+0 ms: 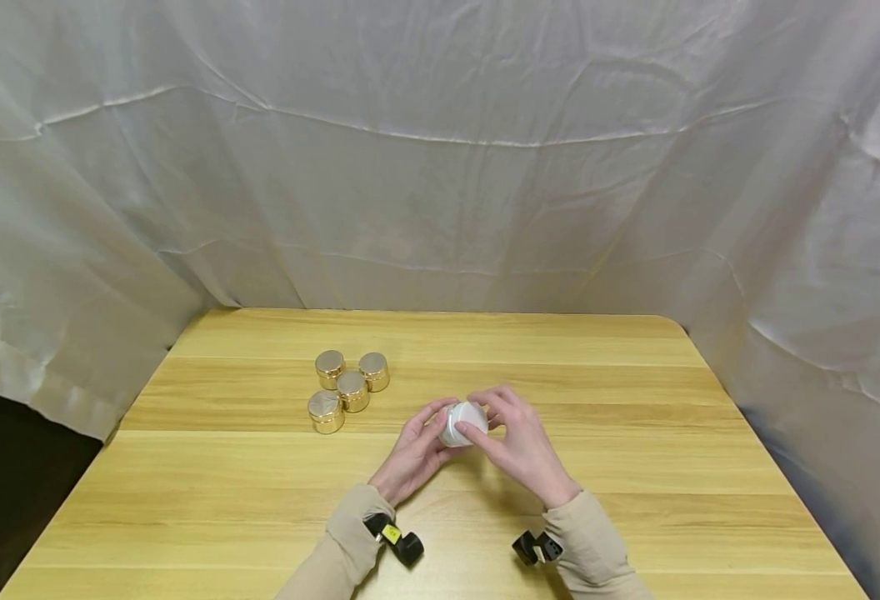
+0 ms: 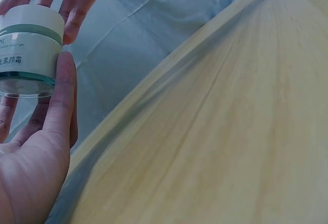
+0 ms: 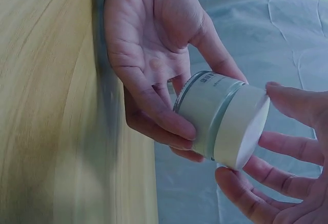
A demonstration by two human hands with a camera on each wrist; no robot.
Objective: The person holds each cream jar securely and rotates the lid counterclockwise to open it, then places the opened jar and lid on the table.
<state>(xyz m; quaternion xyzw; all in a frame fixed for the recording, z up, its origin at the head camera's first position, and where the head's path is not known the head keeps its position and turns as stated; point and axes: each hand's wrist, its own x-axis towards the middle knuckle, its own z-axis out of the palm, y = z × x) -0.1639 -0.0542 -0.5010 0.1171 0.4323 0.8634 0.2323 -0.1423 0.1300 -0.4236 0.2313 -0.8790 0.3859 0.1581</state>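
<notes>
A cream jar with a white lid, a pale body and a clear base is held above the table, tilted in the head view. My left hand grips its body, with the thumb on one side and fingers round the other. From the right, my right hand pinches the rim of the lid between thumb and fingertips. The lid sits on the jar. Dark printed lettering shows on the body in the left wrist view.
Several small gold jars with flat lids stand close together on the wooden table, left of and beyond my hands. A pale curtain hangs behind the table and along its sides. Black wrist cameras sit at both sleeves.
</notes>
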